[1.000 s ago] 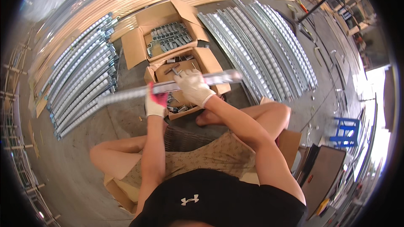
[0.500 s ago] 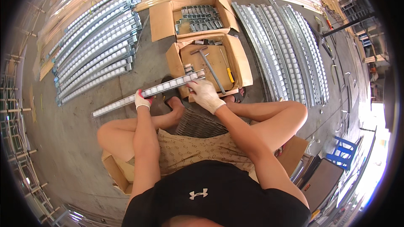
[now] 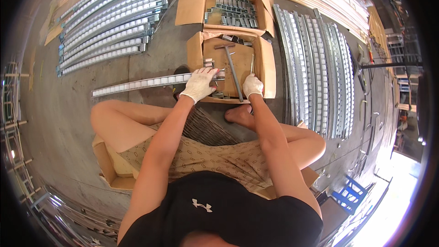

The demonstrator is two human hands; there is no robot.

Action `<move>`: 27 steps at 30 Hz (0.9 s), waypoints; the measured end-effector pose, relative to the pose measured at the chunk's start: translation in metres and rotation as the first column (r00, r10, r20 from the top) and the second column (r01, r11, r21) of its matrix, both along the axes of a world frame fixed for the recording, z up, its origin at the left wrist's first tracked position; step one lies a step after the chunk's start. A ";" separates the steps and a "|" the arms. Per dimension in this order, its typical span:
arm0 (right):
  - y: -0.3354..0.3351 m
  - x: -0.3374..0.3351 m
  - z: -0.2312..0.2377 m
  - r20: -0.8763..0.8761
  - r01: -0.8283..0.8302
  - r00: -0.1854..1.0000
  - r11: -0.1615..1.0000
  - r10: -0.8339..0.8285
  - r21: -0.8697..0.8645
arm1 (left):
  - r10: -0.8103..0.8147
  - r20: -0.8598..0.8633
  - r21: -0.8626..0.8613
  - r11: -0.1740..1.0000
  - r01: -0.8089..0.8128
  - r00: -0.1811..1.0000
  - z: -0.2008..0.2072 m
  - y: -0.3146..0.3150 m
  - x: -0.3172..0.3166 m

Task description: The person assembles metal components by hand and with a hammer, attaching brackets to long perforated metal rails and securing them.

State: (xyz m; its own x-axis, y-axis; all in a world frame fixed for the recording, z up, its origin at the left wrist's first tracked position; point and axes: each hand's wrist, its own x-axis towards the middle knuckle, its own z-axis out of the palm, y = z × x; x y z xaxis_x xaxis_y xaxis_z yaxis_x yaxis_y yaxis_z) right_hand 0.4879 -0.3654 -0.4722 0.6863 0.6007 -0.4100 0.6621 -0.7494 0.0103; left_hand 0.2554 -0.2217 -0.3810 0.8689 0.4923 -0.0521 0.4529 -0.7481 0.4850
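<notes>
- On the floor to my left lies a stack of roller rails [image 3: 109, 27]; I leave those alone.
- My left hand [image 3: 199, 84] clasps the end of one roller rail [image 3: 141, 83], which runs leftward from the near cardboard box [image 3: 194, 53].
- I'd keep that rail level and steady over the box edge.
- A hammer [image 3: 231, 64] lies in the box.
- My right hand [image 3: 252, 86] rests at the box's near edge; I cannot tell whether it grips anything.

Grey concrete floor [image 3: 68, 123] strewn with metal rails [image 3: 320, 64], blue stool [image 3: 350, 194], bright daylight at right.
</notes>
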 end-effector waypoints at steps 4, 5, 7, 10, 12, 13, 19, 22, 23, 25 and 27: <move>0.000 0.003 0.035 -0.114 0.079 0.991 0.986 -0.063 0.147 | 0.125 0.088 -0.132 0.985 -0.113 0.988 -0.022 0.002 -0.002; -0.004 0.009 0.047 -0.105 0.097 0.992 0.972 -0.077 0.212 | 0.080 0.100 -0.166 0.984 -0.062 0.992 -0.023 0.002 -0.005; -0.014 0.014 0.091 -0.141 0.090 0.989 0.943 -0.046 0.321 | 0.031 0.125 -0.083 0.996 -0.020 0.992 -0.032 -0.001 -0.011; -0.027 0.015 0.181 -0.276 -0.033 0.952 0.941 0.132 0.338 | 0.015 0.162 -0.035 0.999 -0.010 0.987 -0.043 -0.004 -0.012; -0.025 0.005 0.235 -0.434 -0.048 0.889 0.971 0.149 0.235 | 0.031 0.183 -0.040 0.999 -0.024 0.983 -0.050 0.000 -0.013; -0.015 -0.006 0.266 -0.500 -0.043 0.858 0.988 0.113 0.148 | 0.034 0.206 -0.047 0.999 -0.025 0.978 -0.051 0.000 -0.012; 0.024 -0.015 0.255 -0.274 -0.340 0.892 0.933 0.359 0.117 | 0.029 0.227 -0.064 0.998 -0.015 0.974 -0.055 0.002 -0.010; 0.042 -0.015 0.250 -0.326 -0.376 0.862 0.921 0.387 0.099 | 0.043 0.224 -0.076 0.997 -0.027 0.974 -0.053 0.002 -0.012; 0.046 -0.017 0.249 -0.303 -0.401 0.860 0.911 0.412 0.098 | 0.048 0.217 -0.081 0.996 -0.031 0.975 -0.052 0.002 -0.012; 0.054 -0.017 0.246 -0.335 -0.406 0.849 0.910 0.409 0.083 | 0.046 0.235 -0.082 0.996 -0.027 0.971 -0.053 0.002 -0.011; 0.064 -0.018 0.247 -0.422 -0.339 0.846 0.940 0.325 0.045 | 0.044 0.238 -0.078 0.997 -0.026 0.970 -0.055 0.002 -0.010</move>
